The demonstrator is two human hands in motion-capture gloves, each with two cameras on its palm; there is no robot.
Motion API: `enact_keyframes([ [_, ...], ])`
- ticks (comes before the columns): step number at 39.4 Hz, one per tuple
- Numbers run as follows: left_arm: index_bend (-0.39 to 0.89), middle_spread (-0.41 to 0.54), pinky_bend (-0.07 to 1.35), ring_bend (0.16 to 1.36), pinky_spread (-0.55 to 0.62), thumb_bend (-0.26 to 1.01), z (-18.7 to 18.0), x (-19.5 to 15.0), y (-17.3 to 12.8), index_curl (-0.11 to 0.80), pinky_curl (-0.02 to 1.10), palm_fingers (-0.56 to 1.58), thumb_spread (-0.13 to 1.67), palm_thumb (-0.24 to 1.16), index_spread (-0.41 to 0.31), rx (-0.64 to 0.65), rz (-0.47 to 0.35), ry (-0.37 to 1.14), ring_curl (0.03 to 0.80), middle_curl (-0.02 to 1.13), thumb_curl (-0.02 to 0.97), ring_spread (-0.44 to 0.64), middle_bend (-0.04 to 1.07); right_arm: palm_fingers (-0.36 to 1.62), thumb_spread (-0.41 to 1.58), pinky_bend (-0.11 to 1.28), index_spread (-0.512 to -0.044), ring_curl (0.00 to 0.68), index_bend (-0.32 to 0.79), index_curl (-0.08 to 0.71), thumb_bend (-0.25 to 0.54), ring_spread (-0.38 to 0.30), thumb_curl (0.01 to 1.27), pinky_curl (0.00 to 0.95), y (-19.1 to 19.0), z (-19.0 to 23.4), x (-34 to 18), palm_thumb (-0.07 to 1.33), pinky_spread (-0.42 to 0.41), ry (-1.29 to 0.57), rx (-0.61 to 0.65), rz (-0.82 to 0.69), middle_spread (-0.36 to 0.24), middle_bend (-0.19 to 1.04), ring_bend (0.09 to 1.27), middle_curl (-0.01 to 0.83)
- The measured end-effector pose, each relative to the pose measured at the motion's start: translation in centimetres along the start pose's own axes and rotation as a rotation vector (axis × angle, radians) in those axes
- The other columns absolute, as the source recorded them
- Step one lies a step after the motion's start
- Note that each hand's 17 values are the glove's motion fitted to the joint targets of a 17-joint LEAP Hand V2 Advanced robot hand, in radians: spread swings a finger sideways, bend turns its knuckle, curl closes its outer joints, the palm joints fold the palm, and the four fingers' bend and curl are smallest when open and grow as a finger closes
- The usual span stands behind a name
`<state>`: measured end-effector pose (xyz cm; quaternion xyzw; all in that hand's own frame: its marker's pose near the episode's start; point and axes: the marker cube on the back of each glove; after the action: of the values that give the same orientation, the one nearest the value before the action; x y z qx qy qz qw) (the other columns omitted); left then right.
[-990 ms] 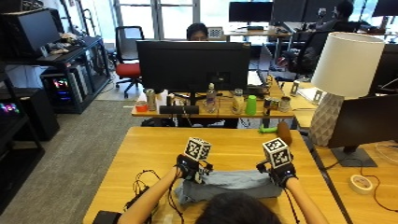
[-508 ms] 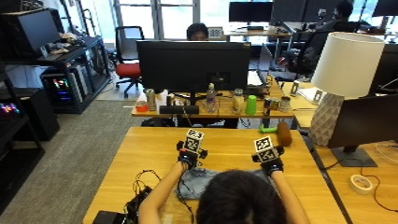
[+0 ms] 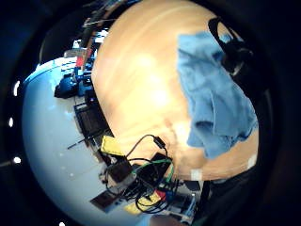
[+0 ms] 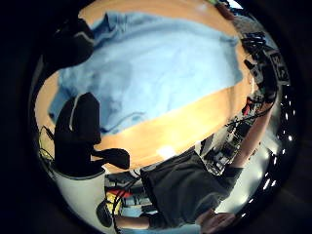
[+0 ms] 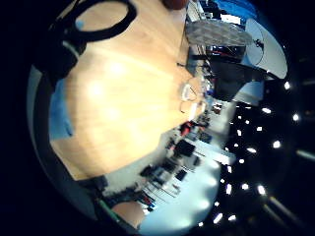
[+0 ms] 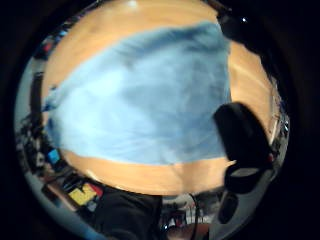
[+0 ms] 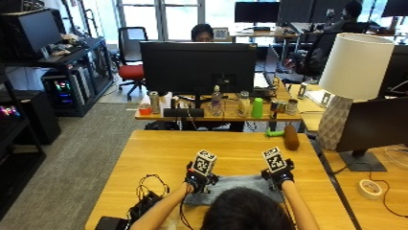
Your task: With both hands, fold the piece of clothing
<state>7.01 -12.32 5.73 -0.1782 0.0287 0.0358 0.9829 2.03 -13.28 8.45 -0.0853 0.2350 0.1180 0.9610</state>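
Low in the centre of the outside view, a grey-blue piece of clothing [image 7: 237,186] lies flat on the light wooden table [image 7: 159,153], mostly hidden behind the person's dark-haired head [image 7: 241,211] at the bottom edge. The left hand [image 7: 198,180] sits at the garment's left edge, the right hand [image 7: 277,178] at its right edge, both at the cloth's far side, forearms reaching up from the lower frame.

Over to the left thumb side palm view: the cloth [image 4: 156,63] spreads wide across the upper part of the frame, and black gloved fingers [image 4: 80,122] curl at its edge at the left, though whether they actually pinch the fabric I cannot tell. The right thumb side palm view fills with the same cloth [image 6: 145,105], a black fingertip [image 6: 240,135] curved beside its edge at the right; again, a grasp cannot be confirmed.

In the left little finger side palm view the garment [image 3: 211,94] drapes down the right side over bare wood.

On the table's lower left in the outside view, a tangle of black cables [image 7: 145,194]. Toward the upper right of the tabletop, a brown oblong object [image 7: 291,137] lies near a white lamp [image 7: 347,76] with a patterned base.
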Motion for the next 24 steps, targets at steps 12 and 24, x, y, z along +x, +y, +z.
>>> enact_keyframes([
  [12, 0.14, 0.065, 0.48, 0.45, 0.09, -0.05, 4.5, 0.7, 0.3, 0.436, 0.43, 0.24, 1.18, 0.32, -0.122, -0.292, -0.018, 0.08, 0.398, 0.25, 0.4, 0.12, 0.1, 0.27, 1.19, 0.67, -0.363, 0.377, 0.07, 0.179, -0.016, -0.072, 0.28, 0.401, -1.7, 2.6, -1.9, 0.73, 0.054, -0.108, -0.119, -0.101, -0.119, 0.14, 0.43, 0.364],
  [24, 0.1, 0.098, 0.61, 0.51, 0.22, -0.04, 5.7, 0.9, -0.5, 0.369, 0.43, 0.1, 1.1, 0.22, -0.095, -0.43, -0.05, 0.055, 0.393, 0.23, 0.331, 0.23, 0.12, 0.83, 1.22, 0.69, -0.312, 0.42, 0.07, 0.15, 0.112, -0.201, 0.34, 0.369, -1.8, 3.4, -3.4, 1.01, -0.153, -0.18, 0.058, -0.102, -0.118, 0.2, 0.72, 0.381],
])
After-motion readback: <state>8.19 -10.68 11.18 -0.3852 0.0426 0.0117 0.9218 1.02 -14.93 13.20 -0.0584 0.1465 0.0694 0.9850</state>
